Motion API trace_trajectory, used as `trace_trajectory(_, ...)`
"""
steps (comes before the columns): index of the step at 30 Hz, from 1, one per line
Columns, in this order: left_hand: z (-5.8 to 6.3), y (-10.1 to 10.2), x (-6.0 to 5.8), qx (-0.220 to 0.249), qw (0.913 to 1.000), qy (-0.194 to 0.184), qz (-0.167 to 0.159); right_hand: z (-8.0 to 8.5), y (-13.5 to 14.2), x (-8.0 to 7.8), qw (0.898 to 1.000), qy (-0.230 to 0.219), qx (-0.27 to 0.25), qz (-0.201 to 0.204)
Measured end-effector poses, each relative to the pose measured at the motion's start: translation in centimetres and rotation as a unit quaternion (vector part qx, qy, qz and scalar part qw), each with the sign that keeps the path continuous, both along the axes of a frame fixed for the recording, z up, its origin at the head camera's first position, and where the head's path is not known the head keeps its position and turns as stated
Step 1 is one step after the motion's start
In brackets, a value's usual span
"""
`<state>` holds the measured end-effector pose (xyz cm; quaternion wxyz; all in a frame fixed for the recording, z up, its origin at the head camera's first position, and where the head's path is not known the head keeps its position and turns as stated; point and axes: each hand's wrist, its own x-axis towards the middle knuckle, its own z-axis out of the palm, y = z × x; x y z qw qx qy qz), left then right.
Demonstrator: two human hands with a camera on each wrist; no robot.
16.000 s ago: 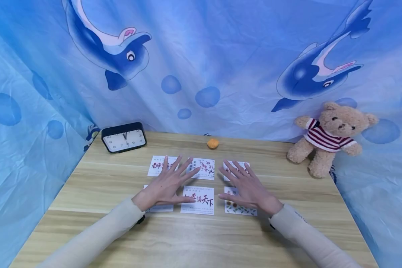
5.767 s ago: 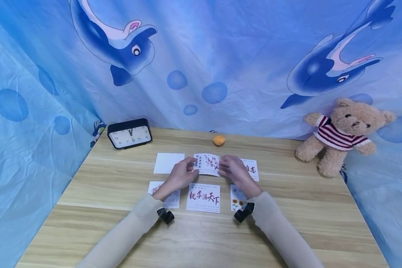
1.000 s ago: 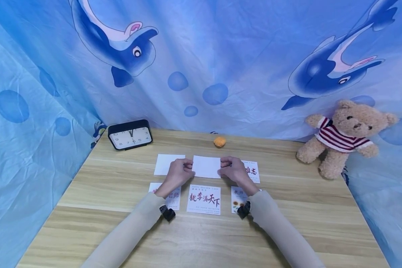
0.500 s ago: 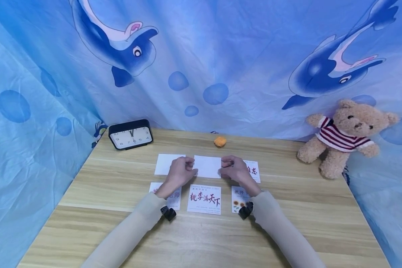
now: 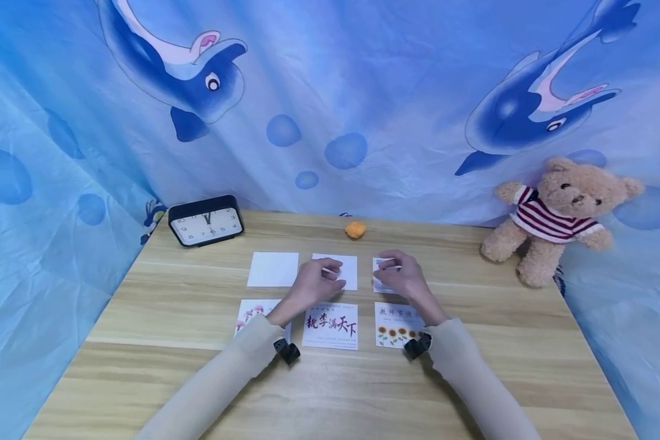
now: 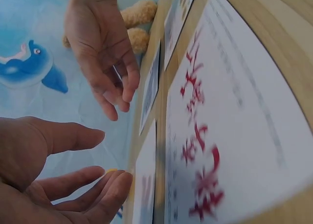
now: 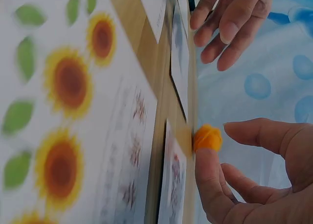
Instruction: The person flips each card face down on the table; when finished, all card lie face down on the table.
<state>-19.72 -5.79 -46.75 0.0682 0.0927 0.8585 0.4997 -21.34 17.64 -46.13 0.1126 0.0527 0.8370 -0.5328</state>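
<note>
Six cards lie on the counter [image 5: 143, 391] in two rows of three. The left hand [image 5: 312, 285] is over the back middle card [image 5: 351, 272], covering its left part; the visible face is plain white. Thumb and fingers stand apart, with nothing between them. The right hand [image 5: 406, 278] is over the back right card [image 7: 171, 185], which bears reddish print. Its fingers are loosely bent, the thumb is clear of them, and it grips nothing. The two hands are apart from each other. Whether any fingertip touches a card cannot be told.

The back left card [image 5: 272, 269] lies flat and plain white, just beside the left hand. In the front row, the front left card [image 5: 248, 313] shows pink flowers and is partly hidden by the left sleeve [image 5: 225, 373]. The front middle card [image 5: 330, 330] carries red characters. The front right card [image 5: 392, 319] shows sunflowers under a line of characters, with its right side partly covered by the right arm.

Behind the cards, a black-framed clock [image 5: 207, 228] stands at the left rear, a small orange ball [image 5: 355, 230] rests near the back edge, and a bear [image 5: 550, 220] in a striped top sits at the right rear. A blue backdrop [image 5: 407, 79] printed with dolphins hangs behind.
</note>
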Motion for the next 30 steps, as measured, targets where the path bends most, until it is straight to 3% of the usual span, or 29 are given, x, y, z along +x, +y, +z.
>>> trace_trajectory(14,-0.2,3.1,-0.3,0.039,0.9972,-0.050,-0.041,-0.8,4.1,1.0,0.999,0.003,0.034,-0.025)
trace_trajectory(22,-0.9,4.5,-0.6,0.020,0.9974,-0.029,-0.063,-0.9,6.7,1.6,0.999,0.011,0.034,-0.018)
trace_trajectory(30,-1.2,5.6,-0.6,0.024,0.9965,-0.044,-0.066,-1.3,8.1,2.1,0.999,0.011,0.035,-0.034)
